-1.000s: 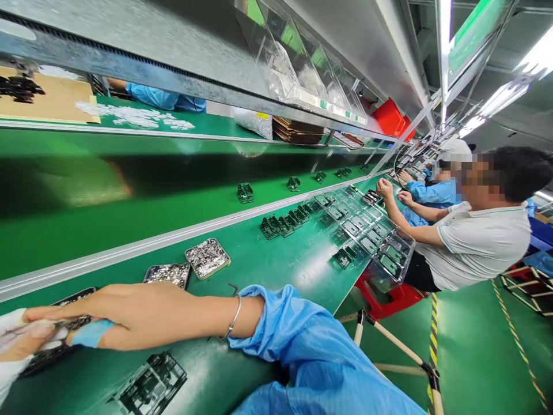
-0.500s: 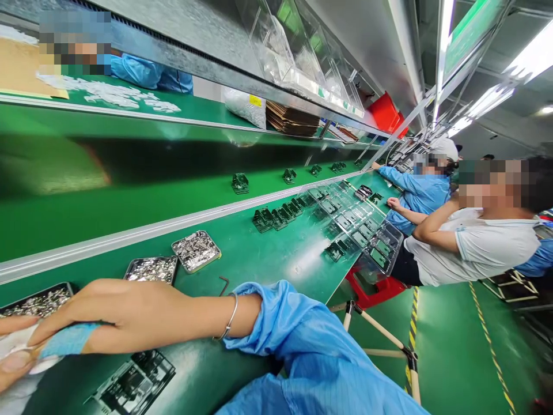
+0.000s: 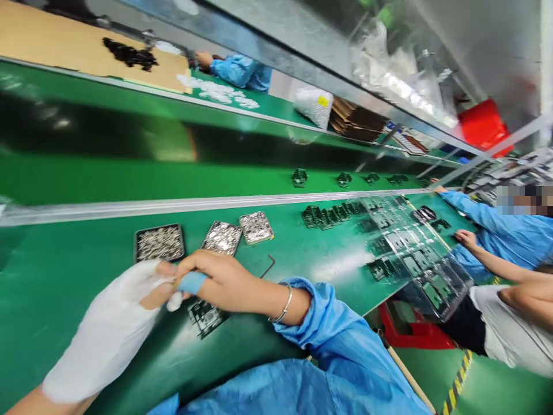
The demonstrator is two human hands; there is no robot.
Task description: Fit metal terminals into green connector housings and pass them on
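My left hand [image 3: 116, 317] wears a white glove [image 3: 99, 334] that leaves some fingertips bare; its fingers are bent together, and what they may hold is hidden. Against them presses my right hand [image 3: 224, 282], its fingers closed on the glove's finger end. Blue tape wraps one finger of the right hand, and a silver bangle [image 3: 283, 302] circles the wrist. Just below the hands, a green circuit board [image 3: 207, 317] lies partly covered on the green bench. Behind them sit three trays of small metal parts: a dark-rimmed tray [image 3: 159, 242], a middle tray [image 3: 222, 237] and a smaller tray [image 3: 256, 226].
A hex key [image 3: 268, 266] lies right of the trays. Several circuit boards [image 3: 328, 215] stand in a row farther right, beside clear plastic trays [image 3: 432, 282] of boards. More boards [image 3: 299, 177] rest on the green strip behind the metal rail. Co-workers sit at the right.
The view has swung left, so things appear farther right. My gloved left hand, mostly out of frame before, now shows fully. My hands remain together at the glove.
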